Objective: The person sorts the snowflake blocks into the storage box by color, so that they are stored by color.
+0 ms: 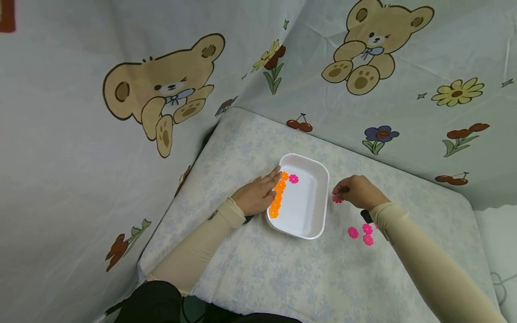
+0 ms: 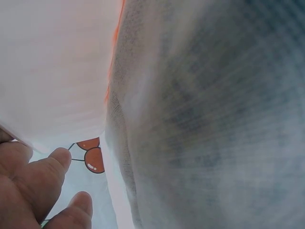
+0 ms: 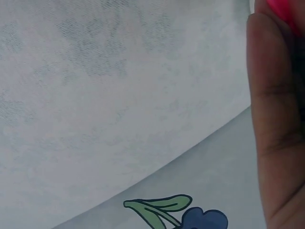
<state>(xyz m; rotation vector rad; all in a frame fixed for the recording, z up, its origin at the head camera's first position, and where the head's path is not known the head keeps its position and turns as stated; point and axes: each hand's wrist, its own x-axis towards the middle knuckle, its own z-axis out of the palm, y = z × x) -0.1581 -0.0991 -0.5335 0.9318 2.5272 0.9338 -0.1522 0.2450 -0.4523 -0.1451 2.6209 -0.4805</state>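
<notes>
A white tray [image 1: 305, 197] lies on the table, with several orange flower-shaped pieces [image 1: 277, 197] in a row along its left side and one pink flower-shaped piece [image 1: 293, 179] near its top. My left hand [image 1: 255, 194] rests against the tray's left wall, fingers extended; the left wrist view has its fingers [image 2: 35, 183] beside the white wall. To the right of the tray, my right hand [image 1: 358, 192] pinches another pink flower-shaped piece [image 3: 284, 10] between thumb and fingertips, just above the cloth. Several more pink flower-shaped pieces [image 1: 367, 229] lie below that hand.
A pale patterned cloth [image 1: 242, 260] covers the table. Behind and to the left hangs a curtain [image 1: 250, 27] printed with bears, flowers and cherries. A cable [image 1: 501, 287] shows beyond the table's right edge.
</notes>
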